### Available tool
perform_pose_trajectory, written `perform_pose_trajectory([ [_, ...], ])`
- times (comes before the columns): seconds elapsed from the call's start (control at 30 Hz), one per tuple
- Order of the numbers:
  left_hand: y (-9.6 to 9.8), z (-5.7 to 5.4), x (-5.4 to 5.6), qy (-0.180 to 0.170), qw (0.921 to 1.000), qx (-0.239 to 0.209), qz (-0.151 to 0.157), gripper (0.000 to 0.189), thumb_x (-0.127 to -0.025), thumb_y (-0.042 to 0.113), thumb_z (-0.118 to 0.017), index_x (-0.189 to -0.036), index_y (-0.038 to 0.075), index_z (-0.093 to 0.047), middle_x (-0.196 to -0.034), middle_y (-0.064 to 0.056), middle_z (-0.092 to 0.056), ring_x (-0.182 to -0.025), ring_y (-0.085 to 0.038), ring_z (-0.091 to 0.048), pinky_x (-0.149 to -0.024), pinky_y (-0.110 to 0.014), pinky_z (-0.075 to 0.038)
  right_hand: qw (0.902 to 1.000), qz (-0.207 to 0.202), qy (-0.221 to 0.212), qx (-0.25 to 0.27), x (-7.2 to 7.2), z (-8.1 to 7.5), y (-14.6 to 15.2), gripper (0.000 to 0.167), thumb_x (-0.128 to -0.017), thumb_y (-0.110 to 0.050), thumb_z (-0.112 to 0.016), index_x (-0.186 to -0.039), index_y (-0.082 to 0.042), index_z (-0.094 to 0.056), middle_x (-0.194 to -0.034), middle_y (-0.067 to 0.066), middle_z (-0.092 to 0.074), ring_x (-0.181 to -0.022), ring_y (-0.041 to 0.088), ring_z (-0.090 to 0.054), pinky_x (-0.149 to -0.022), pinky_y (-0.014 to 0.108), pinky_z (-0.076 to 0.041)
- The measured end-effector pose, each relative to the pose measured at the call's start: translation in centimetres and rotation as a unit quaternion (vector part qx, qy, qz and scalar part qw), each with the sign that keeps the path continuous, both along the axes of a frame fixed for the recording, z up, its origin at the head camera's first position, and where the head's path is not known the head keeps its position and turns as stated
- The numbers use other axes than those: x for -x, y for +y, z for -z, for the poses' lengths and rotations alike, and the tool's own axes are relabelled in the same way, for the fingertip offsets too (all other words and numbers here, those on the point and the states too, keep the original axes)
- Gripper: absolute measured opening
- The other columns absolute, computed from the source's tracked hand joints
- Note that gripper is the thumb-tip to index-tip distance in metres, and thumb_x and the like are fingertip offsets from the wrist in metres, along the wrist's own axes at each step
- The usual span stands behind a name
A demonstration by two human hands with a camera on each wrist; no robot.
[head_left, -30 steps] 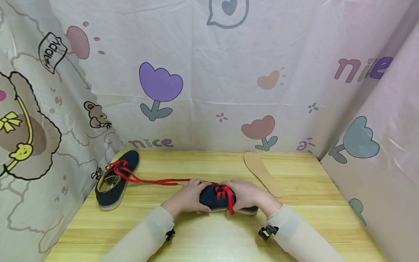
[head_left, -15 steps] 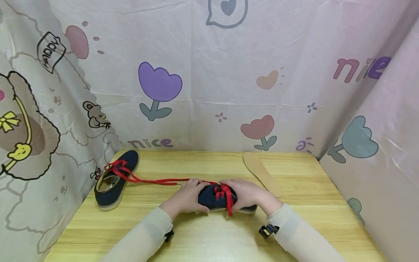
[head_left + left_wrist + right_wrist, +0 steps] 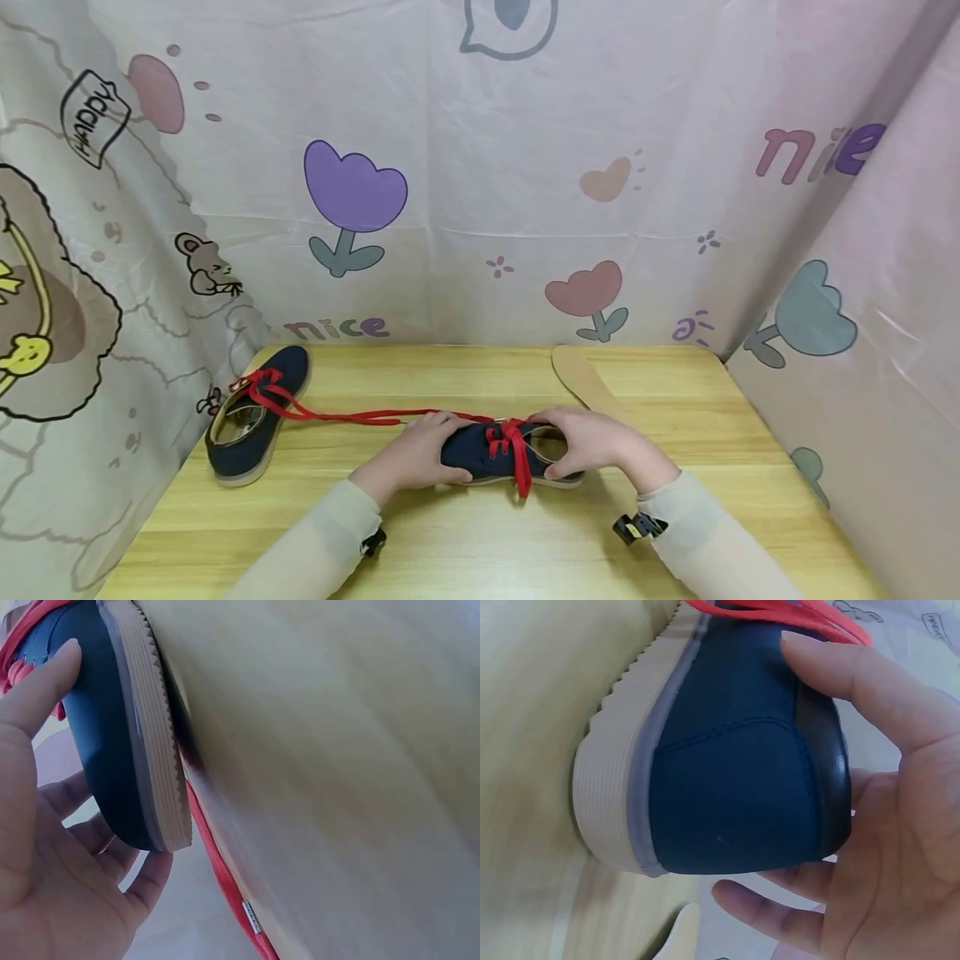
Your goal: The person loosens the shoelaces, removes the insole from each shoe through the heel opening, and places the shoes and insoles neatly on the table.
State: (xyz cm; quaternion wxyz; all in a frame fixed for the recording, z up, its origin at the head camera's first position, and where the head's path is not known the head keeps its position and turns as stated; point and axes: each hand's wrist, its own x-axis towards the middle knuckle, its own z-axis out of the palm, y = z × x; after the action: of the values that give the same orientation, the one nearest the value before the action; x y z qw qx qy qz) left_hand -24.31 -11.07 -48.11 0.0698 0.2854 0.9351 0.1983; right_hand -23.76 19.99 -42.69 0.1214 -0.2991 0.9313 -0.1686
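A navy shoe [image 3: 468,457] with a pale sole lies sideways at the middle of the table, toe to the left and its opening showing. My left hand [image 3: 416,452] grips the toe; in the left wrist view the thumb lies on the upper and the fingers [image 3: 150,881] curl round the toe's end. My right hand [image 3: 600,442] holds the heel end, with the thumb on the near side and the other fingers across at the far side. Red laces [image 3: 517,450] are tied on this shoe, and one end hangs over its near side.
Another navy shoe [image 3: 296,367] stands at the table's left edge. Its long red laces [image 3: 345,415] stretch right to behind the held shoe. A tan insole [image 3: 581,375] lies at the back right. A printed curtain [image 3: 450,167] borders the back and sides.
My right hand has shifted right along the shoe, from over its opening to the heel end, uncovering the opening. The shoe has stayed almost in place. The head view has turned slightly right.
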Motion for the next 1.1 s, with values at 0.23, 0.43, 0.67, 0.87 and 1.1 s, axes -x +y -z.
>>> perform_pose_trajectory([
  [0.23, -0.2, -0.3, -0.2, -0.004, 1.0000, -0.008, -0.003, 0.084, -0.077, 0.062, -0.078, -0.146, 0.019, -0.052, -0.143, -0.008, -0.051, -0.132, -0.033, -0.045, -0.109, -0.057, -0.033, 0.9998, -0.012, 0.012, 0.011, 0.3, 0.3, 0.0, 0.075, -0.071, -0.036, -0.086, -0.137, -0.013, -0.058, -0.129, -0.001, -0.062, -0.118, 0.019, -0.058, -0.100, 0.043, -0.047],
  [0.43, -0.2, -0.4, -0.3, 0.001, 0.9999, -0.010, -0.003, 0.083, -0.077, 0.061, -0.079, -0.144, 0.019, -0.054, -0.141, -0.006, -0.053, -0.130, -0.031, -0.046, -0.108, -0.055, -0.034, 0.9998, -0.011, 0.007, 0.013, 0.5, 0.5, 0.0, 0.076, -0.072, -0.037, -0.086, -0.138, -0.013, -0.058, -0.130, -0.001, -0.062, -0.119, 0.019, -0.057, -0.101, 0.043, -0.047],
  [0.67, -0.3, -0.5, -0.1, -0.007, 0.9999, -0.004, -0.011, 0.084, -0.076, 0.061, -0.079, -0.145, 0.020, -0.054, -0.144, -0.007, -0.052, -0.132, -0.032, -0.045, -0.110, -0.057, -0.032, 0.9996, -0.008, -0.006, 0.028, 0.6, 0.6, -0.1, 0.074, -0.074, -0.035, -0.085, -0.138, -0.011, -0.058, -0.132, 0.001, -0.062, -0.120, 0.020, -0.057, -0.102, 0.043, -0.046],
  [0.87, -0.3, -0.4, 0.0, -0.012, 0.9998, -0.002, -0.013, 0.085, -0.076, 0.061, -0.079, -0.145, 0.018, -0.053, -0.146, -0.008, -0.051, -0.134, -0.033, -0.045, -0.111, -0.057, -0.031, 0.9988, -0.018, -0.023, 0.038, 0.6, 0.4, 0.1, 0.077, -0.075, -0.035, -0.086, -0.141, -0.009, -0.055, -0.136, 0.003, -0.059, -0.124, 0.022, -0.056, -0.104, 0.045, -0.045],
  [1.1, -0.3, -0.4, -0.1, -0.009, 0.9998, -0.007, -0.016, 0.085, -0.076, 0.060, -0.080, -0.145, 0.019, -0.054, -0.145, -0.008, -0.051, -0.133, -0.033, -0.045, -0.110, -0.057, -0.032, 0.9971, -0.051, -0.038, 0.041, 0.9, -1.1, 0.1, 0.065, -0.088, -0.031, -0.076, -0.142, -0.002, -0.053, -0.137, 0.011, -0.058, -0.125, 0.028, -0.055, -0.104, 0.048, -0.045],
])
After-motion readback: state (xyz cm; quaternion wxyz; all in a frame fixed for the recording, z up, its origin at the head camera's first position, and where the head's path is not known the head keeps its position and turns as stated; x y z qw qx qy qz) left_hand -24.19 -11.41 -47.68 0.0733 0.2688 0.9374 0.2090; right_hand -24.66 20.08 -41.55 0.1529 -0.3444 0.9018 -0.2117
